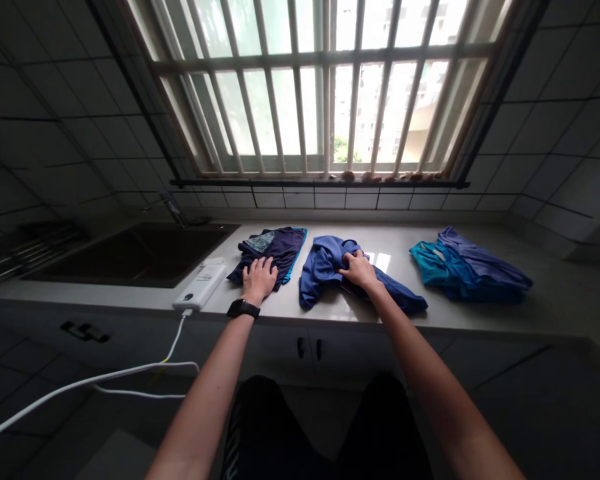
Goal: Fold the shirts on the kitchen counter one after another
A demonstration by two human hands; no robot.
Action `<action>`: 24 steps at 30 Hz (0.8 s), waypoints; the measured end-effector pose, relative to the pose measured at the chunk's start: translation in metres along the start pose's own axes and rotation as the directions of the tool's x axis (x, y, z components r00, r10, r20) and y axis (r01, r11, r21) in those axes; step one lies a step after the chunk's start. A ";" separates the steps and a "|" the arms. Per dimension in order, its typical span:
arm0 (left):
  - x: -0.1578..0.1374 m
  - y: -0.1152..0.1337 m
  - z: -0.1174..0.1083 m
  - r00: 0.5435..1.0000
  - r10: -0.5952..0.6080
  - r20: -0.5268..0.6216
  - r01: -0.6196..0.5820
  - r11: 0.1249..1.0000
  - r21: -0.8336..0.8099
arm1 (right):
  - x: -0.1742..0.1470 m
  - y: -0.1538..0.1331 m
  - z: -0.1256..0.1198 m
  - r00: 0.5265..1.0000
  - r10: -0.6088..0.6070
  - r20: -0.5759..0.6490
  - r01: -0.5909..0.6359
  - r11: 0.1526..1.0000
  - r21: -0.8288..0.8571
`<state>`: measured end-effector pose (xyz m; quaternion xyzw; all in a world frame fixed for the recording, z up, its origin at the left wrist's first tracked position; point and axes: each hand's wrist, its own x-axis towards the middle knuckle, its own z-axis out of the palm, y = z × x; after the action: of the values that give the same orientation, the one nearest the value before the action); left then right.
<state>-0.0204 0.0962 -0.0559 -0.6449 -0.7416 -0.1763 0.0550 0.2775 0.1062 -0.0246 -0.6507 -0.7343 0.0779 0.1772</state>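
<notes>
**Two hands on laundry at the window tabletop**

The left hand [259, 277], a black watch [243, 309] at its wrist, lies flat with fingers spread on a folded dark navy garment with a teal edge [273, 250]; it presses but grips nothing. The right hand [359, 269] is closed around a bunch of the crumpled blue cloth garment [325, 267], which lies mid-tabletop just right of the navy one. Well apart on the right sits a pile of teal and purple-blue clothes [473, 270].

A white power bank [201, 285] rests just beside the left hand near the front edge of the pale stone tabletop [555, 300], its white cable [105, 380] hanging down off the edge. A dark sink [135, 257] lies further left.

Risks, as I judge them: the blue garment's lower end reaches the tabletop's front edge, so a pull could drag it off. A sideways sweep of the left hand could knock the power bank, and the hanging cable's weight would help tip it over.
</notes>
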 end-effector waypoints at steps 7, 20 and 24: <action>-0.011 0.028 -0.024 0.960 0.200 -0.197 -0.204 0.979 0.003 | -0.016 -0.001 0.001 0.999 -0.030 -0.013 0.030 1.000 0.008; 0.004 0.098 0.007 0.844 0.520 -0.128 -0.534 0.838 -0.112 | -0.024 0.008 0.013 0.971 -0.168 -0.171 0.178 0.983 0.041; -0.001 0.094 0.010 0.840 0.535 -0.094 -0.543 0.833 -0.110 | -0.025 0.010 0.015 0.964 -0.173 -0.201 0.187 0.981 0.052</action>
<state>0.0730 0.1085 -0.0476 -0.8244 -0.5145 -0.2213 0.0815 0.2835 0.0844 -0.0458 -0.5791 -0.7661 0.0230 0.2779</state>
